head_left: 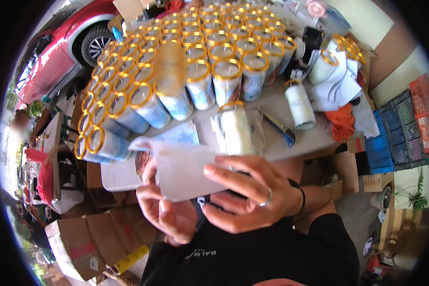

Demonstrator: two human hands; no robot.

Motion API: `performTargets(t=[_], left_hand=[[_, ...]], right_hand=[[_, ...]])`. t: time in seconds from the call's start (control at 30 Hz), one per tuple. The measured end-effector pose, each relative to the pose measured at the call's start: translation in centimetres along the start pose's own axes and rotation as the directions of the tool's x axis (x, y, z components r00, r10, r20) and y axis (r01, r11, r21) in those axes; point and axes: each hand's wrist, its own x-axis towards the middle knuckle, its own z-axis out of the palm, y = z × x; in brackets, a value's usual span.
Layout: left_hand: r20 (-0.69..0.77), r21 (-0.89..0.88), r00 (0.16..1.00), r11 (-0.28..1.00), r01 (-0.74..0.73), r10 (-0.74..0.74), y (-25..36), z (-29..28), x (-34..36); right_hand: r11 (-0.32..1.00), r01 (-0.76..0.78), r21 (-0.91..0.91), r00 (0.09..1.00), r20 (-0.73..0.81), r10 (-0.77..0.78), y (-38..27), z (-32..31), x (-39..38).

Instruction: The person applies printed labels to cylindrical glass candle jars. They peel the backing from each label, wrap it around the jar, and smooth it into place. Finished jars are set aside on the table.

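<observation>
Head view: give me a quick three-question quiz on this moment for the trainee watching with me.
1. True or false: both hands are on the pale sheet.
2. Which hand wears a ring? A) left hand B) right hand C) neither
3. Fill in: the jars massed on the table have rims coloured ____.

Key
1. True. The left hand grips the sheet from below and the right hand lays its fingers across it.
2. B. The ring sits on a finger of the right hand.
3. Gold. The gold-rimmed jars stand upright in close rows, and one unlabelled white jar stands apart to their right.
</observation>
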Motion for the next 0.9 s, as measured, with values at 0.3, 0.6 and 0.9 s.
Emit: performTargets(t=[0.3, 0.6, 0.9], left_hand=[[0.349, 0.359, 0.937, 0.926, -0.114, -0.019, -3.6, 1.0, 2.5], [0.377, 0.389, 0.736, 0.817, 0.426, -0.563, -5.5, -4.2, 4.2], [0.390, 0.468, 0.792, 0.842, 0.270, -0.471, -7.5, -3.7, 4.0]], right_hand=[[0.902, -0.388, 0.189, 0.921, 0.038, 0.388, 5.3, -3.5, -3.9], [0.369, -0.654, 0.661, 0.644, 0.230, 0.730, 9.5, -4.3, -9.0], [0.237, -0.780, 0.580, 0.468, 0.289, 0.835, 10.1, -4.1, -10.8]])
